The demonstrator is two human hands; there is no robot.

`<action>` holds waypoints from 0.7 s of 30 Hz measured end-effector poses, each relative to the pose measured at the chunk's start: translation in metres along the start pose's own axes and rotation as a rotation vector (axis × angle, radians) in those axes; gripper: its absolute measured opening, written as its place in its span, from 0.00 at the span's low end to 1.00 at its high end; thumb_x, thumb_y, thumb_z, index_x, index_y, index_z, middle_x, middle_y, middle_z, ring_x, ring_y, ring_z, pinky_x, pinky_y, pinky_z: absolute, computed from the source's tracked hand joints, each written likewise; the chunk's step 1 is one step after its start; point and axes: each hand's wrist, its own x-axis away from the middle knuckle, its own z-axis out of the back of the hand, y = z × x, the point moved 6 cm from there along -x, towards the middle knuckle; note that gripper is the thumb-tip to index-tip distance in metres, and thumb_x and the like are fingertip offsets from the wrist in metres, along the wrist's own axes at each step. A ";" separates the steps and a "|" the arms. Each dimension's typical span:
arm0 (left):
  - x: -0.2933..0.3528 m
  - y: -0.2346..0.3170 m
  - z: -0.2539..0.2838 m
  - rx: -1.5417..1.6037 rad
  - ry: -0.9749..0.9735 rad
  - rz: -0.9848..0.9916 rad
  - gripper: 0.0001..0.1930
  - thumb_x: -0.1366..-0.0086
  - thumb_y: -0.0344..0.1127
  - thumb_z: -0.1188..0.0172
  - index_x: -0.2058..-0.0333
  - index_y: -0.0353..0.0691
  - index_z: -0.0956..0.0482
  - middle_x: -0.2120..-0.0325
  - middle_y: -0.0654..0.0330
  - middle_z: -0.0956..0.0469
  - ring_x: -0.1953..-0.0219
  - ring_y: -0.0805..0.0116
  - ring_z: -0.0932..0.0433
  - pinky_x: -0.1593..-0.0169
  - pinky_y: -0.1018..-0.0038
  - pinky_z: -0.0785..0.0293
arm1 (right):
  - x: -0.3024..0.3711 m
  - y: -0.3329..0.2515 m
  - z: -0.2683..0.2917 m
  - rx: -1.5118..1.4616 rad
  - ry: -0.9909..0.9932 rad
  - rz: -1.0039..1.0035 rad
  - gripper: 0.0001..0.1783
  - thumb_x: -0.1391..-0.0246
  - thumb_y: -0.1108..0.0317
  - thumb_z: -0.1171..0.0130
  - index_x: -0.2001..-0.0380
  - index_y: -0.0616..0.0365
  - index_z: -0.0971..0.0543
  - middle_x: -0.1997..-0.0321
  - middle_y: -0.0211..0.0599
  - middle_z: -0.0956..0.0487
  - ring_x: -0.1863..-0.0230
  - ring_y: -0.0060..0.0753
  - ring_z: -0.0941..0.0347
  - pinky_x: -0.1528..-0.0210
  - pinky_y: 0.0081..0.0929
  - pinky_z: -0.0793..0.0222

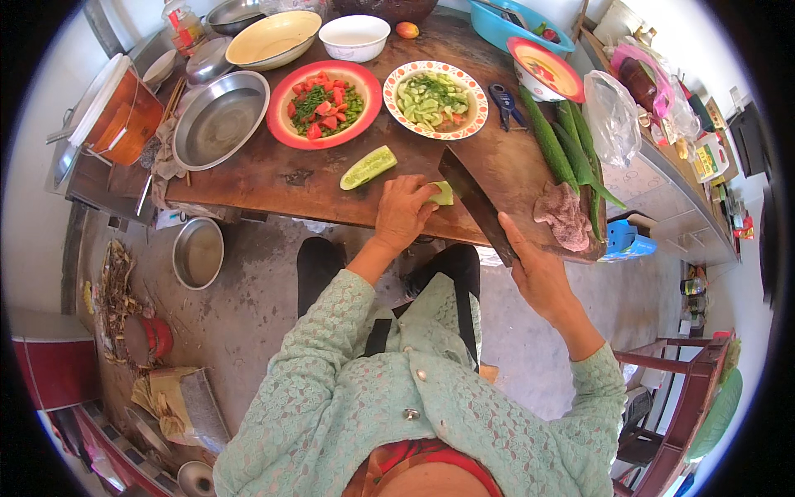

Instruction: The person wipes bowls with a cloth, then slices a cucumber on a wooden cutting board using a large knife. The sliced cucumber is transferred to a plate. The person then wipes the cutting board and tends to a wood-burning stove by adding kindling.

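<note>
My left hand (pixel 402 212) presses a pale green cucumber piece (pixel 442 193) against the wooden table (pixel 310 189) near its front edge. In my right hand (pixel 540 277) is a dark, broad-bladed cleaver (pixel 474 203), its blade slanting up to the left, right beside the cucumber piece. The cleaver's handle is mostly hidden in my fist. Left of my left hand lies a halved cucumber (pixel 368 168), cut face up. Behind it stand a red-rimmed plate (pixel 284 124) of chopped tomato and greens and an orange-patterned plate (pixel 479 116) of cut pale green vegetable.
Whole cucumbers (pixel 548 141) and a crumpled cloth (pixel 565 217) lie at the table's right side, near dark-handled scissors (pixel 503 103). A metal basin (pixel 221 118), a cream basin (pixel 274 39) and a white bowl (pixel 354 38) stand left and back. A blue tub (pixel 497 29) sits at the back right.
</note>
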 end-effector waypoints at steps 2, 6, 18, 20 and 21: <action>0.000 0.000 0.000 -0.015 -0.011 -0.001 0.15 0.50 0.32 0.33 0.60 0.46 0.20 0.59 0.59 0.26 0.53 0.59 0.28 0.51 0.63 0.36 | -0.001 -0.001 0.000 0.002 -0.012 -0.004 0.49 0.57 0.84 0.48 0.30 0.42 0.47 0.59 0.49 0.21 0.58 0.57 0.26 0.54 0.48 0.33; 0.000 0.002 0.000 -0.037 -0.018 -0.017 0.16 0.49 0.32 0.34 0.59 0.48 0.20 0.58 0.59 0.26 0.53 0.59 0.28 0.51 0.63 0.36 | -0.002 0.002 -0.001 0.071 -0.002 0.003 0.49 0.56 0.83 0.48 0.30 0.42 0.48 0.64 0.49 0.21 0.62 0.57 0.26 0.58 0.49 0.33; -0.001 0.003 0.000 -0.040 -0.023 -0.016 0.16 0.47 0.33 0.35 0.58 0.49 0.20 0.57 0.58 0.26 0.53 0.58 0.29 0.51 0.62 0.36 | -0.012 0.008 -0.011 0.130 -0.052 -0.016 0.50 0.53 0.81 0.47 0.29 0.37 0.52 0.71 0.50 0.22 0.71 0.57 0.25 0.70 0.51 0.33; -0.001 0.003 0.000 -0.032 -0.015 -0.023 0.16 0.47 0.33 0.35 0.58 0.49 0.20 0.58 0.58 0.26 0.53 0.58 0.29 0.51 0.62 0.36 | -0.010 0.021 -0.014 0.113 -0.058 -0.036 0.50 0.53 0.80 0.47 0.29 0.37 0.52 0.71 0.50 0.22 0.71 0.57 0.26 0.69 0.51 0.33; -0.001 0.003 0.000 -0.035 -0.017 -0.017 0.16 0.47 0.33 0.35 0.58 0.49 0.20 0.57 0.58 0.26 0.53 0.59 0.29 0.51 0.63 0.36 | -0.010 0.024 -0.014 0.104 -0.061 -0.042 0.49 0.53 0.80 0.47 0.29 0.37 0.52 0.71 0.51 0.22 0.71 0.57 0.26 0.69 0.51 0.33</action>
